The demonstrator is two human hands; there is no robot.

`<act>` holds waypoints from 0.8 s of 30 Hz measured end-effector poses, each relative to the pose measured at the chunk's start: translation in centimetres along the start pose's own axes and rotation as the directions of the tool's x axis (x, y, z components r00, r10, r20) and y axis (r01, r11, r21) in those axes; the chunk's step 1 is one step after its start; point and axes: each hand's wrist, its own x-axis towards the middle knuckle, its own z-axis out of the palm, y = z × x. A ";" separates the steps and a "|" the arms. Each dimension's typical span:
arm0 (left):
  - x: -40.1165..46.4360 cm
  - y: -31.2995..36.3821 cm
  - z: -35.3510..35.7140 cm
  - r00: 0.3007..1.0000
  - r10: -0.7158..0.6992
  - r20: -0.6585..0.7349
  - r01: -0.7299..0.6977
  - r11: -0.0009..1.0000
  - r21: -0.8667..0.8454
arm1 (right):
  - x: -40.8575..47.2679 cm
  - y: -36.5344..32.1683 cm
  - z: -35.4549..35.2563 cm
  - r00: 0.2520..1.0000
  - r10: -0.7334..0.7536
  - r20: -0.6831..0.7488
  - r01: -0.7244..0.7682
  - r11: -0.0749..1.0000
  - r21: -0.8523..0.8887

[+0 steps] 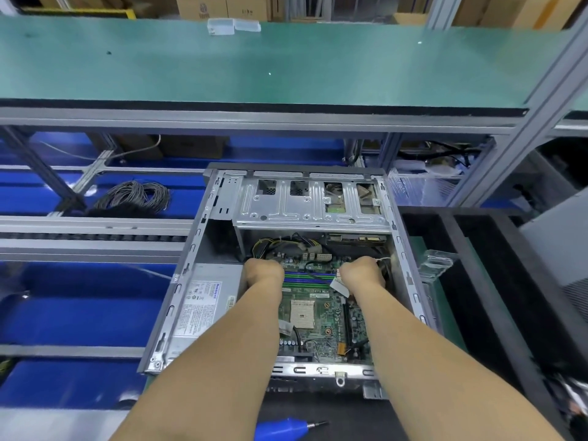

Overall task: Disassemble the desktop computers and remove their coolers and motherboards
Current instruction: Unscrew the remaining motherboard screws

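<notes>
Both hands are deep in the open case (191, 249): left hand (262, 271) and right hand (362, 271) apart on the motherboard's (321, 316) far edge; grip can't be told.

both hands (313, 273) reach onto the motherboard (321, 316).

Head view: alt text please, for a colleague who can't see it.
Both hands, left hand and right hand, reach into an open desktop case at the far edge of its green motherboard, CPU socket bare. A blue screwdriver lies nearby.
</notes>
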 end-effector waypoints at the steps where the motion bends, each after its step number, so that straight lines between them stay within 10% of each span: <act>1: -0.1 0.1 -0.1 1.000 0.001 0.000 -0.001 1.000 -0.003 | -0.1 0.0 -0.1 1.000 0.003 0.002 -0.003 1.000 0.004; 15: 1.3 -0.2 0.6 0.997 -0.077 -0.006 0.074 0.975 -0.210 | -0.6 -0.1 -0.2 0.996 -0.076 -0.036 0.074 0.996 -0.058; 18: 1.0 0.1 0.9 0.975 0.203 -0.086 -0.164 0.929 0.333 | -0.6 0.0 -0.1 0.978 -0.208 -0.001 0.206 0.971 -0.118; 24: 0.0 1.3 1.0 0.916 0.398 0.052 -0.369 0.783 0.501 | -1.0 -0.4 0.9 0.836 -0.513 0.194 0.542 0.718 -0.437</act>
